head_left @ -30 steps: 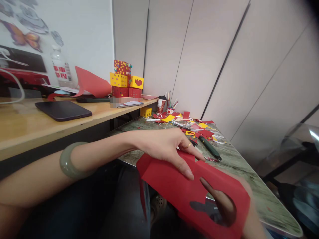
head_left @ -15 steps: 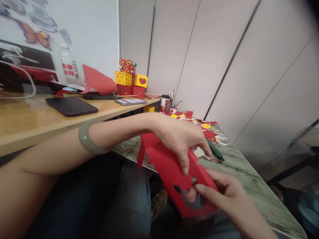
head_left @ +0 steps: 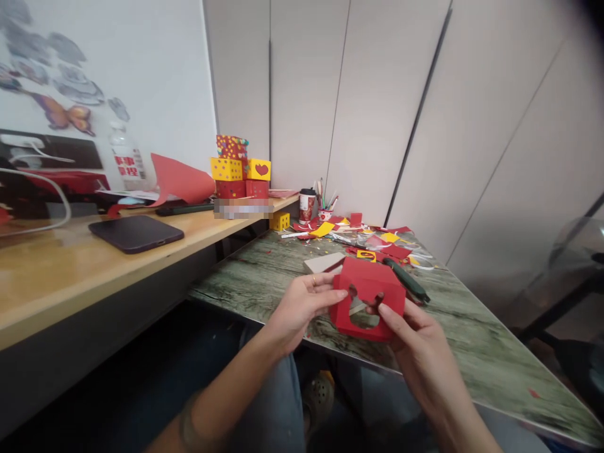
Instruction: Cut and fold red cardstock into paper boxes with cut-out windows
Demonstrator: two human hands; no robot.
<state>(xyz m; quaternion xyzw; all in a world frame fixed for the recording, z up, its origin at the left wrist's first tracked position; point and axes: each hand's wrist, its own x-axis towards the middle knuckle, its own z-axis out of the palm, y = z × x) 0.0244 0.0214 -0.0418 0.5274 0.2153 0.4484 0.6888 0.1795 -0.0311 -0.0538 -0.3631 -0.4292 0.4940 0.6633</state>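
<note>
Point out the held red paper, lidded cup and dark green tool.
Red paper (head_left: 368, 287): head view, panel above its cut-out.
Lidded cup (head_left: 306, 207): head view, middle of its body.
Dark green tool (head_left: 406, 280): head view, middle of its length.

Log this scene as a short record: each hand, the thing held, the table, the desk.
Left hand: fingers and thumb grip the left side of the red paper box
Right hand: grips the box's right side, thumb on the face toward the person
Box detail: irregular cut-out opening in that face
Table: colored paper scraps, dark green tool, lidded cup, small yellow box
Wooden desk: dark flat device, stacked decorated boxes, bottle
</note>
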